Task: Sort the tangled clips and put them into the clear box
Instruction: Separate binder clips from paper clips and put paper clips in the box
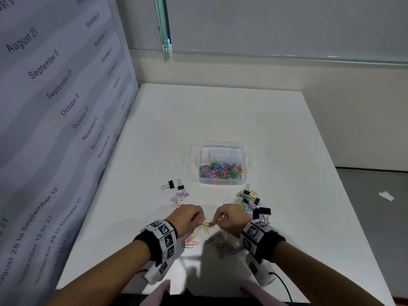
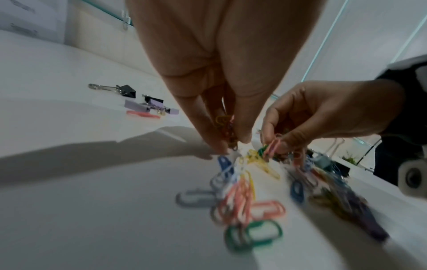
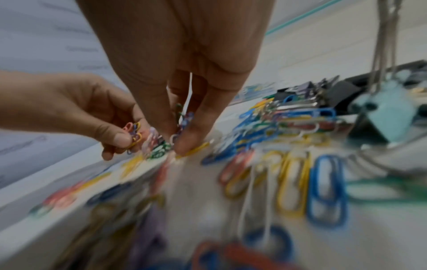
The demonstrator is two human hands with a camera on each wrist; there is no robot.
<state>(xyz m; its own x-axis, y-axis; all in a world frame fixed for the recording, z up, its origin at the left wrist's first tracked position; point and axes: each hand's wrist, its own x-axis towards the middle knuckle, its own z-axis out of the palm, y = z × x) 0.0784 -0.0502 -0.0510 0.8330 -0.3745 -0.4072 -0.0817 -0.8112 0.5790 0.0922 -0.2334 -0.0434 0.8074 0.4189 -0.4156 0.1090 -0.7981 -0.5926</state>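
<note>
A clear box [image 1: 221, 182] holding several coloured paper clips stands mid-table. Just before me, my left hand [image 1: 190, 215] pinches a small bunch of paper clips [image 2: 227, 129] between thumb and fingers. My right hand [image 1: 229, 215] pinches another few clips [image 3: 182, 121], close beside the left. Between and under the hands lies a loose tangle of coloured paper clips [image 1: 192, 239], blurred in both wrist views. A second pile of clips mixed with black binder clips [image 1: 251, 202] lies right of my right hand.
Black binder clips [image 1: 174, 184] and purple binder clips [image 1: 181, 195] with a pink paper clip sit set apart on the left. A calendar panel [image 1: 55, 118] walls the table's left side. A scrap of white paper [image 1: 386, 196] lies off the table's right edge.
</note>
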